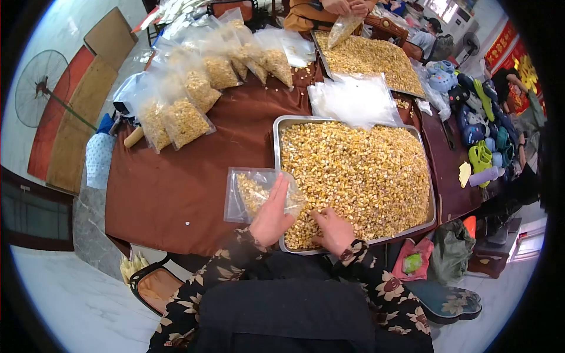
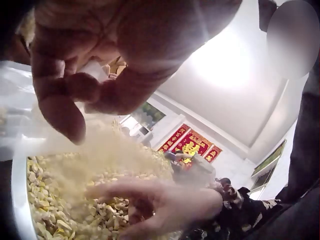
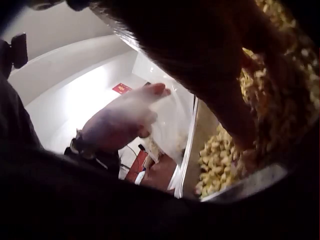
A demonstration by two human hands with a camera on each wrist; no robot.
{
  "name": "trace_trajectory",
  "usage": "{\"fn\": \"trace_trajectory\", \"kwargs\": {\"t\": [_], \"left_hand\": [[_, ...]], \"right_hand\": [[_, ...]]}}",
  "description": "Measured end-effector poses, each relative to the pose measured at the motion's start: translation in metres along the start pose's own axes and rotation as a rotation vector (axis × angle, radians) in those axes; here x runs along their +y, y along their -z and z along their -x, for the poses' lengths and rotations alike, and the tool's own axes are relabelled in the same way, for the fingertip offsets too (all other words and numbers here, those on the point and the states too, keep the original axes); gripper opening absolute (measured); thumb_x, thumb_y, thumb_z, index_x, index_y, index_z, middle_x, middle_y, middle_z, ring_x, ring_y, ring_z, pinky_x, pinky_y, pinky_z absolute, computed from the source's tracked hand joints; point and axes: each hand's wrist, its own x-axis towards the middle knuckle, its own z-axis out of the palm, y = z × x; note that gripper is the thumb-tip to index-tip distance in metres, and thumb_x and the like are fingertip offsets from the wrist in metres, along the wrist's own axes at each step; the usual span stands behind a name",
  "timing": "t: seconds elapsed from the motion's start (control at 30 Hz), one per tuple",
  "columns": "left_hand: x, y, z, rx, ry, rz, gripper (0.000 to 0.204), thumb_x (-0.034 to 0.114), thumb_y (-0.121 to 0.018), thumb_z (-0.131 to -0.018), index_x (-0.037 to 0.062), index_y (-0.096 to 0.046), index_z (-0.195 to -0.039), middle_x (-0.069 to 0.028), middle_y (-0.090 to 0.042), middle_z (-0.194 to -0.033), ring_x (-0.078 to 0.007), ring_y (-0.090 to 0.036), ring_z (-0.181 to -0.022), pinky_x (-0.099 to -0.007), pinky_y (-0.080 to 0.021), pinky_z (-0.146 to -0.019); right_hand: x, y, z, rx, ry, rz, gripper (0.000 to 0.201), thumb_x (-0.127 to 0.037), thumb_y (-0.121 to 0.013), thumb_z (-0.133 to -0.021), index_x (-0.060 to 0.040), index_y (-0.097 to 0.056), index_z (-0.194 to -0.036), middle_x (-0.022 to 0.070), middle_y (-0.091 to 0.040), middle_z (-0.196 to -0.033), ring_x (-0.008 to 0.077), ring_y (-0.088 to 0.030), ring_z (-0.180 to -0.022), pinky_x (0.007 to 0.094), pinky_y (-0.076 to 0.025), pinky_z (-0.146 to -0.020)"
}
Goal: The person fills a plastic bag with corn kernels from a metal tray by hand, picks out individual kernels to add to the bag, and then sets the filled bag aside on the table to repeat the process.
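Note:
A clear plastic bag (image 1: 252,191) partly filled with corn kernels lies at the left edge of a metal tray (image 1: 432,194) heaped with kernels. My left hand (image 1: 272,213) grips the bag's mouth over that edge; in the left wrist view, the thumb and fingers of this hand (image 2: 107,50) curl round the plastic. The right hand (image 1: 334,232) is at the tray's near left corner, its spread fingers touching the kernels. In the right wrist view, the left hand (image 3: 120,120) is beside the bag (image 3: 172,122), while the right hand (image 3: 200,50) reaches down into the corn, its fingertips partly hidden.
Several filled bags (image 1: 187,122) stand at the back left of the brown cloth (image 1: 176,188). Empty bags (image 1: 353,100) lie behind the tray. Farther back is a second tray of corn (image 1: 376,59), where another person (image 1: 306,16) holds a bag. Shoes (image 1: 479,156) are piled at the right.

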Motion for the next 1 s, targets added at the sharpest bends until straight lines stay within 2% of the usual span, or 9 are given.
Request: {"fn": "trace_trajectory", "kwargs": {"t": [0.03,0.1,0.33,0.4,0.43,0.47,0.57,0.8,1.0], "left_hand": [[-0.002,-0.001,0.0,-0.003,0.0,0.0,0.079,0.002,-0.057,-0.072,-0.0062,-0.019,-0.14,-0.0281,-0.017,-0.147,-0.0373,-0.02,-0.137,-0.0358,-0.025,-0.109],[-0.007,-0.004,0.001,0.048,-0.085,-0.187,0.078,0.007,-0.058,-0.073,-0.0035,-0.02,-0.14,-0.0235,-0.02,-0.147,-0.0435,-0.053,-0.101,-0.043,-0.047,-0.08],[-0.005,-0.002,0.002,0.022,-0.058,-0.197,0.084,0.009,-0.06,-0.071,-0.001,-0.016,-0.142,-0.0195,-0.016,-0.149,-0.0422,-0.054,-0.1,-0.0426,-0.047,-0.077],[-0.003,-0.002,0.001,-0.036,0.001,-0.164,0.086,0.008,-0.061,-0.07,-0.0004,-0.014,-0.143,-0.0185,-0.015,-0.15,-0.0418,-0.054,-0.101,-0.0427,-0.047,-0.077],[-0.004,-0.003,0.001,-0.032,0.0,-0.158,0.086,0.008,-0.061,-0.07,-0.0004,-0.014,-0.143,-0.0185,-0.015,-0.15,-0.0418,-0.054,-0.101,-0.0427,-0.047,-0.077],[-0.006,-0.004,0.0,-0.027,-0.021,-0.116,0.087,0.008,-0.061,-0.07,0.0001,-0.013,-0.143,-0.0187,-0.015,-0.15,-0.042,-0.053,-0.102,-0.0426,-0.047,-0.078],[-0.01,-0.008,-0.003,-0.03,-0.043,-0.076,0.088,0.007,-0.061,-0.07,0.0001,-0.013,-0.143,-0.0202,-0.015,-0.15,-0.0423,-0.051,-0.107,-0.042,-0.047,-0.081],[-0.02,-0.012,-0.005,-0.009,-0.064,-0.074,0.087,0.005,-0.06,-0.068,-0.005,-0.015,-0.141,-0.0252,-0.016,-0.148,-0.0414,-0.042,-0.121,-0.0397,-0.042,-0.093],[-0.021,-0.009,-0.005,0.019,-0.072,-0.058,0.087,0.004,-0.062,-0.068,-0.0054,-0.015,-0.141,-0.0274,-0.017,-0.147,-0.0412,-0.035,-0.127,-0.0386,-0.039,-0.098]], "right_hand": [[-0.005,-0.007,-0.001,0.009,-0.014,-0.05,0.05,-0.022,-0.069,-0.075,-0.014,-0.051,-0.121,0.015,-0.053,-0.103,0.0346,-0.06,-0.085,0.0417,-0.05,-0.071],[-0.004,-0.023,-0.012,-0.005,-0.029,-0.087,0.048,-0.02,-0.067,-0.076,-0.0132,-0.051,-0.12,0.0159,-0.053,-0.103,0.0356,-0.06,-0.085,0.0422,-0.05,-0.071],[0.014,-0.029,-0.039,0.192,0.011,-0.426,0.023,-0.016,-0.06,-0.081,-0.0055,-0.062,-0.102,0.019,-0.059,-0.09,0.0368,-0.06,-0.078,0.0414,-0.049,-0.073],[0.018,-0.013,-0.039,0.24,0.013,-0.659,0.027,-0.016,-0.062,-0.08,-0.0035,-0.061,-0.104,0.0175,-0.061,-0.083,0.0322,-0.061,-0.076,0.0385,-0.048,-0.072],[0.018,-0.002,-0.041,0.12,-0.051,-0.765,0.026,-0.016,-0.063,-0.081,-0.0029,-0.062,-0.104,0.0115,-0.061,-0.075,0.0206,-0.06,-0.067,0.0317,-0.048,-0.06],[0.014,0.009,-0.041,0.12,-0.052,-0.759,0.026,-0.016,-0.063,-0.081,-0.0029,-0.062,-0.104,0.0115,-0.061,-0.075,0.0206,-0.06,-0.067,0.0317,-0.048,-0.06],[-0.008,0.038,-0.04,-0.089,-0.09,-1.101,0.026,-0.014,-0.06,-0.088,-0.002,-0.059,-0.111,-0.0002,-0.056,-0.071,0.0044,-0.052,-0.053,0.0192,-0.041,-0.044],[-0.03,0.031,-0.06,0.009,-0.086,-1.137,0.032,-0.007,-0.054,-0.089,0.0021,-0.055,-0.12,0.0049,-0.061,-0.074,0.0102,-0.059,-0.059,0.0241,-0.051,-0.053],[-0.011,0.03,-0.058,0.126,-0.119,-1.238,0.021,-0.006,-0.05,-0.09,0.0041,-0.06,-0.106,0.0062,-0.064,-0.079,0.0112,-0.06,-0.061,0.0244,-0.051,-0.054]]}}
